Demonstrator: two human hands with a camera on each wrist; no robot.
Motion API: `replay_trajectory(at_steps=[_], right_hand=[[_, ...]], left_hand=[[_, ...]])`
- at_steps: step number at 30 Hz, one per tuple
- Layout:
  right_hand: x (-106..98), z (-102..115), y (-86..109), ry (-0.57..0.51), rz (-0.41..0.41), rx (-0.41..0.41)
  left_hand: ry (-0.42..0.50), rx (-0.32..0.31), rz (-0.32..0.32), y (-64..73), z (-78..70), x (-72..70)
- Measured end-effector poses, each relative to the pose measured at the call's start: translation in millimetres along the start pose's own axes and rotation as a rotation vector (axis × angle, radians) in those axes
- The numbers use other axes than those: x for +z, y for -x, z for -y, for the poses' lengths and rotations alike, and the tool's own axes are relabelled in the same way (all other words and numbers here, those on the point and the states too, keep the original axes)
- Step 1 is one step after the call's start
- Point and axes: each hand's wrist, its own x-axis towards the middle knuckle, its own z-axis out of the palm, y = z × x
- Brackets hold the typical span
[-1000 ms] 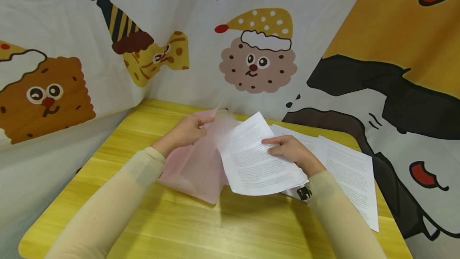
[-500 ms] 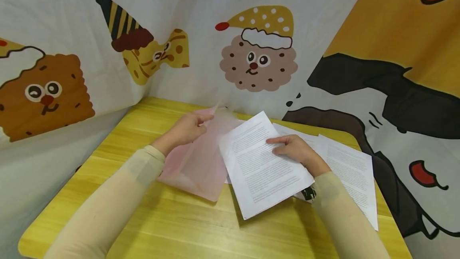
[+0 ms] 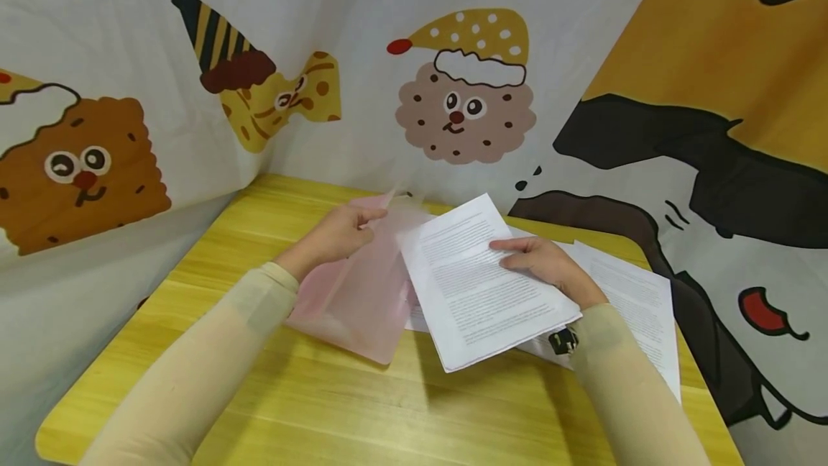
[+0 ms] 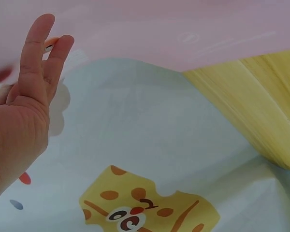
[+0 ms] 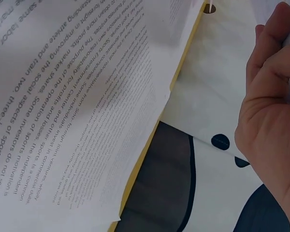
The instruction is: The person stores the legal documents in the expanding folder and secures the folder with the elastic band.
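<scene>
My left hand (image 3: 339, 231) pinches the upper edge of a pink translucent file folder (image 3: 359, 308), whose cover stands lifted off the table. In the left wrist view, the same hand (image 4: 31, 92) shows two fingers extended beside the pink plastic (image 4: 150, 34). A thin stack of printed paper sheets (image 3: 479, 308) is gripped by my right hand (image 3: 540, 261), thumb and forefinger on top. The stack is tilted just right of the folder, its left corner overlapping the folder's edge in the head view. The right wrist view has my curled fingers (image 5: 273, 72) at its right edge.
More printed sheets (image 3: 640, 308) lie at the right of the yellow wooden table (image 3: 336, 416), partly under my right forearm. One shows large in the right wrist view, a printed page (image 5: 87, 111). A cartoon-printed cloth (image 3: 362, 128) hangs right behind the table.
The paper stack in my right hand has straightened from a bent, curling shape and shifted slightly right. My left hand stays on the folder's edge.
</scene>
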Motion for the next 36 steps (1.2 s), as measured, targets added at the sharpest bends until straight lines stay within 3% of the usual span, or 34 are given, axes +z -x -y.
replay_trajectory(at_steps=[6,11,18,22,27,30,33,36], right_hand=[[0.7,0.2,-1.1,-0.112,-0.009,0.044],[8.3,0.6,-4.5,-0.044,-0.020,0.005],[24.6,-0.2,-9.3,-0.092,0.014,0.015],[23.8,0.1,-7.6,-0.040,-0.028,0.004],[6.3,-3.7,8.4,0.093,-0.060,-0.013],[-7.4,-12.1,25.2,0.113,-0.043,0.011],[-16.7,-21.8,40.2,0.064,0.004,0.010],[-18.8,-28.0,49.2,-0.045,0.117,-0.025]], left_hand=[[-0.007,0.001,-0.001,-1.6,-0.4,0.4],[-0.014,-0.004,-0.001,-1.0,-1.2,0.1],[-0.020,0.002,-0.006,-0.2,-1.5,0.4],[-0.017,0.009,-0.019,0.7,-1.4,0.5],[-0.029,0.002,-0.030,0.6,-0.8,-0.8],[-0.056,0.005,-0.037,-1.4,-0.8,-1.5],[-0.051,0.014,-0.046,-2.0,-0.4,-3.1],[-0.033,0.002,-0.045,0.1,0.3,-6.3]])
